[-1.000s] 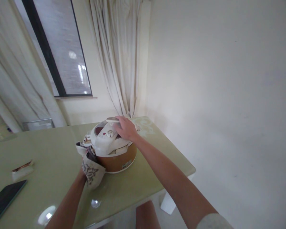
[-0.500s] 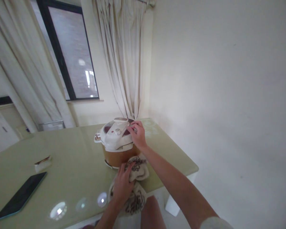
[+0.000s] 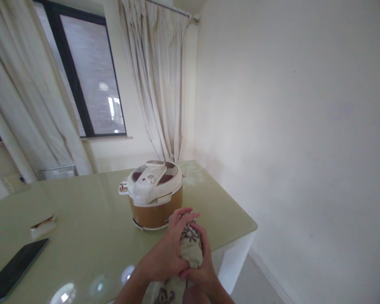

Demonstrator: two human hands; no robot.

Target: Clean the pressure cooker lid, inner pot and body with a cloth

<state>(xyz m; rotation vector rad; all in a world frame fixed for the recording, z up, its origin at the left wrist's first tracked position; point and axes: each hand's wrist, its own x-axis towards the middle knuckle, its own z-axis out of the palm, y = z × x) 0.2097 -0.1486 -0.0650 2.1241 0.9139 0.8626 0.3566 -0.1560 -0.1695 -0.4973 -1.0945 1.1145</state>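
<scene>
A cream cloth (image 3: 190, 249) with a dark floral pattern is bunched between my two hands at the table's near edge. My left hand (image 3: 169, 249) grips it from the left, fingers curled over its top. From the right, my right hand (image 3: 204, 259) wraps round the same cloth. Lower down, another fold of it hangs below my hands. Just beyond stands an electric cooker (image 3: 155, 196) with a white lid, dark see-through panels, a small dial and a brown body. Its lid is down, and neither hand is on the lid.
The cooker stands on a pale green, glossy table (image 3: 88, 211). A dark tablet-like slab (image 3: 17, 266) lies at the left, with a small white and brown item (image 3: 43, 226) behind it. Curtains (image 3: 161, 84) and a window (image 3: 88, 76) are at the back; a white wall (image 3: 288, 126) rises at the right.
My right hand has left the cooker's lid and come down to the cloth. My left hand has carried the cloth from the cooker's left side to its near right.
</scene>
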